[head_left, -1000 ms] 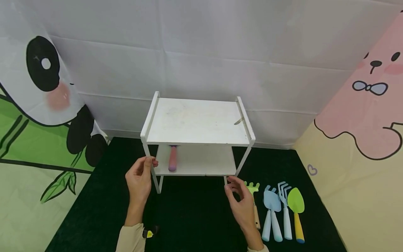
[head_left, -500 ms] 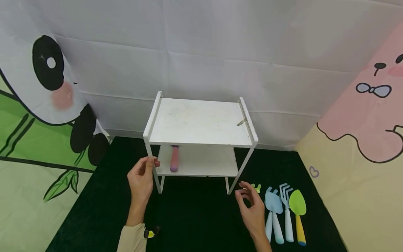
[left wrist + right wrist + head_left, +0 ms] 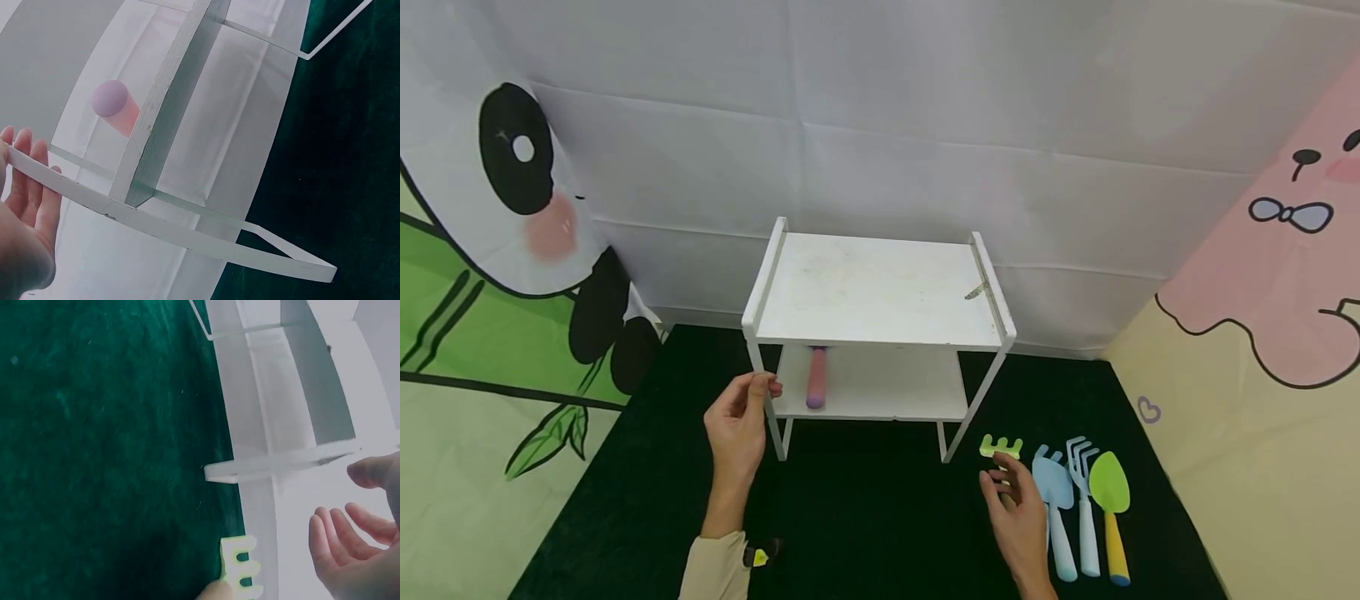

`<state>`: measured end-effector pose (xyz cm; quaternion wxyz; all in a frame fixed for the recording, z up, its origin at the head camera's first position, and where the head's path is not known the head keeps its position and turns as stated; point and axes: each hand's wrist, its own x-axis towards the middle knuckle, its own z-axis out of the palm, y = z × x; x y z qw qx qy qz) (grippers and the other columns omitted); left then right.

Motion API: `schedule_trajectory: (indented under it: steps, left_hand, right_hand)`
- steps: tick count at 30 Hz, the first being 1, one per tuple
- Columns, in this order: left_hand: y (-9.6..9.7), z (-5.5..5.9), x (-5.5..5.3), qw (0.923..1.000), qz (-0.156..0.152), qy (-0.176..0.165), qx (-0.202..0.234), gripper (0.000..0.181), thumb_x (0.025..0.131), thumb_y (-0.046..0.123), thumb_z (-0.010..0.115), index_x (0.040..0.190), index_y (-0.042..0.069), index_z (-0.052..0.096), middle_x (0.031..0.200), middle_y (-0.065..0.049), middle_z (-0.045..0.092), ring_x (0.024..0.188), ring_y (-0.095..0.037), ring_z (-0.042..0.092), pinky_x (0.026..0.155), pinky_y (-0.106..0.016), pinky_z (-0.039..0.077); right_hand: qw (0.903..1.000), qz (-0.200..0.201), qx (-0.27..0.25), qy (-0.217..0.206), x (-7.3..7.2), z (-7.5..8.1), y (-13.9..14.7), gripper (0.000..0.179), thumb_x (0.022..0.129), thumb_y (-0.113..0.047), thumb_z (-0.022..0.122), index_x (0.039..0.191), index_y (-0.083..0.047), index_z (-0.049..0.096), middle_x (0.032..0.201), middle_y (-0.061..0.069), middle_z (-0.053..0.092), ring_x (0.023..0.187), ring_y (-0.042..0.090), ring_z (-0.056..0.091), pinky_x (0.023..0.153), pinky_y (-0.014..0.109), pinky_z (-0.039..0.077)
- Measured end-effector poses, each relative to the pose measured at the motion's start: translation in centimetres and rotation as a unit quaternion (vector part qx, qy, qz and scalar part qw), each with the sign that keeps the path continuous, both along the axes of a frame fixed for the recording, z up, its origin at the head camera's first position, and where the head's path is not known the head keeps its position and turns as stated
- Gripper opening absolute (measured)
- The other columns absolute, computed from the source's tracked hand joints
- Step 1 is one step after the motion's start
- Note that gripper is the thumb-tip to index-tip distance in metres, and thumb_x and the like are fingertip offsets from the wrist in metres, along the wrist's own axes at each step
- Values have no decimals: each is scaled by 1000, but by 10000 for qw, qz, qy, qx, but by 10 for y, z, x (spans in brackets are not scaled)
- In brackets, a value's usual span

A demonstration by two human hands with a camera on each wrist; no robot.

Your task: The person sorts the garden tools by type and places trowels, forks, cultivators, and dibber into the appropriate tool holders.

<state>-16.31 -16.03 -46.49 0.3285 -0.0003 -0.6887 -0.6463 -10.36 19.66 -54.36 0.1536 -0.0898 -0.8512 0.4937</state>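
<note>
1. left hand (image 3: 735,427) grips the front left post of the white two-tier rack (image 3: 880,287); fingers and thumb curled round the thin frame, seen again in the left wrist view (image 3: 25,206).
2. rack stands on the dark green cloth (image 3: 850,517), close to the white backdrop. a pink-handled tool (image 3: 816,377) lies on its lower shelf, left side, handle end toward the front.
3. right hand (image 3: 1018,521) is low over the cloth, on the green rake (image 3: 1000,448); fingers loosely bent over its handle, the head with its prongs showing past the fingertips. whether the grip has closed, cannot tell.
4. rake lies just right of the rack's front right leg, leftmost in a row of tools.
5. beside it, left to right: blue trowel (image 3: 1049,487), blue fork (image 3: 1081,483), green spade with yellow handle (image 3: 1108,487).
</note>
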Motion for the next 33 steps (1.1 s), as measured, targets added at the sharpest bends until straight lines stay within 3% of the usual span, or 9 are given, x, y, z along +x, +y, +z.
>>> schedule_trajectory:
  steps: [7,15,24,33]
  left_hand:
    - [0,1,-1,10000,-26,11,0,22,107,10,56,104,-6,71,92,-7,75,85,-11,70,91,-20,53]
    - [1,2,-1,10000,-45,24,-6,22,107,10,56,105,-5,72,93,-9,75,85,-10,70,91,-20,53]
    - [3,2,-2,9999,-102,-22,72,22,107,11,56,104,-5,72,93,-10,74,85,-9,70,91,-19,53]
    - [2,4,1,10000,-34,-23,23,20,106,9,57,105,-3,73,95,-17,74,85,-8,70,90,-18,53]
  right_hand:
    - [9972,-103,-48,-743,2,-2,15,39,101,-15,68,137,-5,56,133,16,60,109,25,64,87,23,54]
    - [9941,-248,213,-1034,5,-11,28,39,100,-11,66,136,0,57,129,21,62,106,28,65,79,18,52]
    - [9885,-175,546,-1396,7,-18,39,37,102,-10,62,135,6,55,130,29,59,107,36,63,86,44,57]
    - [9765,355,1074,-1836,3,-25,46,44,97,-2,65,137,12,51,129,33,54,109,40,61,89,53,55]
